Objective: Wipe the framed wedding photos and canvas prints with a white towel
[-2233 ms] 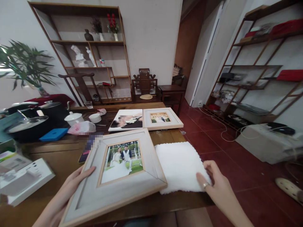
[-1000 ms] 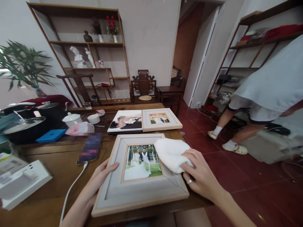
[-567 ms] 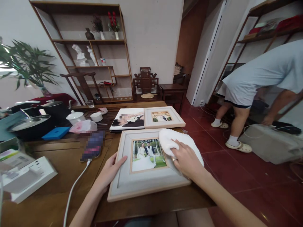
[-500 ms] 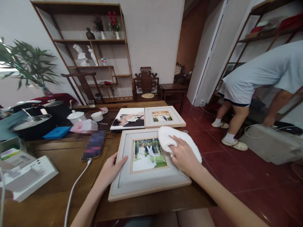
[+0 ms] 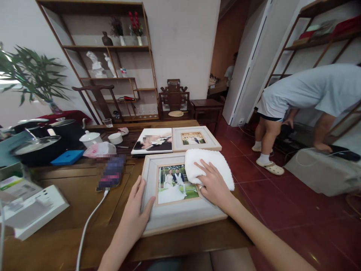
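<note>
A light wooden picture frame [image 5: 180, 218] with a pale wide border lies on the table, holding a photo [image 5: 172, 190] of a couple in wedding clothes outdoors. Along its left edge rests my left hand [image 5: 135, 209], fingers stretched out at the side and thumb apart over the border. My right hand [image 5: 213, 184], with a ring on one finger, presses a fluffy white cloth [image 5: 222, 162] onto the frame's upper right part. The cloth covers that corner and a bit of the photo. My right thumb is hidden.
Behind lie a second framed photo [image 5: 210, 137] and a white-edged picture panel [image 5: 152, 141]. On the left are a phone [image 5: 111, 171] with a white cable [image 5: 87, 222], a white box [image 5: 42, 210], a blue box [image 5: 67, 157] and pots [image 5: 36, 148]. A person [image 5: 304, 90] bends over a grey bin [image 5: 313, 171] at right.
My left hand has shifted its fingers from behind the frame's edge to along its side. The cloth under my right hand moved slightly left and lies flatter. The bending person's legs and arms moved.
</note>
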`<state>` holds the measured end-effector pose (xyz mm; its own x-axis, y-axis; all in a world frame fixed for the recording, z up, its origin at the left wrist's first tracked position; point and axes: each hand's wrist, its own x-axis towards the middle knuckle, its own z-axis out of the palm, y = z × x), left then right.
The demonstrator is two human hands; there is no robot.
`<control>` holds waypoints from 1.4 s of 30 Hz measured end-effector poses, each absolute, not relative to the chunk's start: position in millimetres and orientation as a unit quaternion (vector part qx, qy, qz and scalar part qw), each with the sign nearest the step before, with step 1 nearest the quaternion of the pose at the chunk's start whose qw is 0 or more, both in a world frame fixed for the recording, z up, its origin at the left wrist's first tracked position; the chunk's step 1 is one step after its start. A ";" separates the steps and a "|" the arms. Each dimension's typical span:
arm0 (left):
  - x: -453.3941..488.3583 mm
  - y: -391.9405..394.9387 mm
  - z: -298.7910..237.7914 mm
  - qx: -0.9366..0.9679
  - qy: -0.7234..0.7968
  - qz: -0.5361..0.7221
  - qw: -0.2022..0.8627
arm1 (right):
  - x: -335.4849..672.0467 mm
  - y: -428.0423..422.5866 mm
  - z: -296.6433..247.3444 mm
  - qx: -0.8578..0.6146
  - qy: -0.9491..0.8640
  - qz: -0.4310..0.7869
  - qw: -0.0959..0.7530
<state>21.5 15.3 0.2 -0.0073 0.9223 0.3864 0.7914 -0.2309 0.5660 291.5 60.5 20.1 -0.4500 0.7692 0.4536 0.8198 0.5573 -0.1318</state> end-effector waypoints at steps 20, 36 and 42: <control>24.7 9.0 9.9 0.762 0.546 0.327 0.117 | 293.9 64.9 23.7 -0.485 -0.815 -0.059 0.313; 19.1 11.9 10.9 0.759 0.539 0.337 0.140 | 304.1 94.9 46.0 -0.429 -0.794 -0.186 0.389; 16.4 15.3 13.1 0.757 0.544 0.329 0.151 | 274.0 100.1 33.8 -0.407 -0.887 -0.121 0.184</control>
<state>16.4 15.3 13.1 0.1909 0.9230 0.3341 0.7246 -0.3621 0.5863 274.0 100.1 33.8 -0.6017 0.6771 0.4237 0.7657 0.6399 0.0649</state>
